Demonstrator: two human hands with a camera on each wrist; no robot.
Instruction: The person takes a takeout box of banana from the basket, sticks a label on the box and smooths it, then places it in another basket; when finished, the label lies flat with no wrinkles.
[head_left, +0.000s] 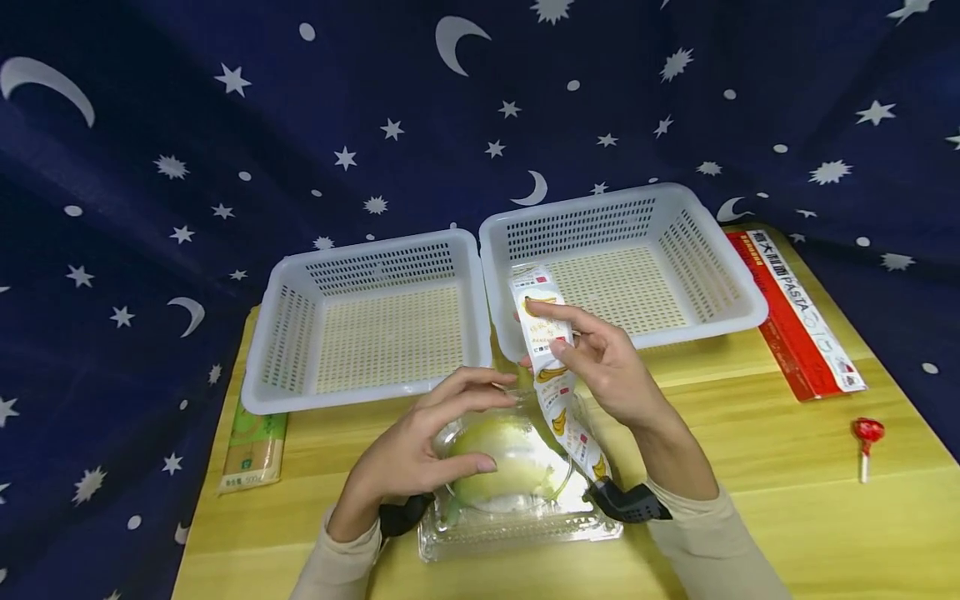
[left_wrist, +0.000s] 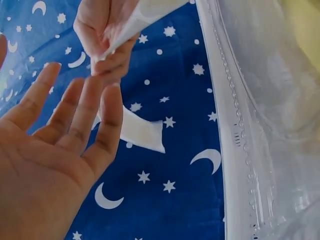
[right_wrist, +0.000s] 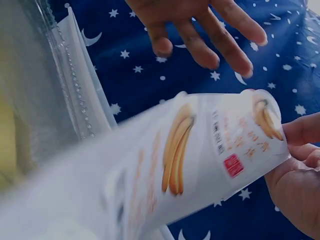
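Note:
My right hand [head_left: 611, 367] pinches a long white strip of banana-printed labels [head_left: 551, 375]; its lower end trails down to the right wrist camera. In the right wrist view, the printed side of the strip [right_wrist: 200, 160] curves away from the fingers. My left hand [head_left: 420, 446] hovers over the left side of a clear plastic clamshell box [head_left: 517, 529], fingers spread and apart from the strip. Inside the box lies a large yellow-green fruit [head_left: 502, 475], its kind hard to tell through the plastic. From the left wrist view, the left palm [left_wrist: 45, 160] holds nothing.
Two white perforated baskets, left [head_left: 255, 367] and right [head_left: 738, 308], stand side by side behind the box. A red pasta packet [head_left: 795, 325] and a red lollipop [head_left: 868, 431] lie at the right. A green-and-tan packet [head_left: 255, 442] sits partly beneath the left basket's edge.

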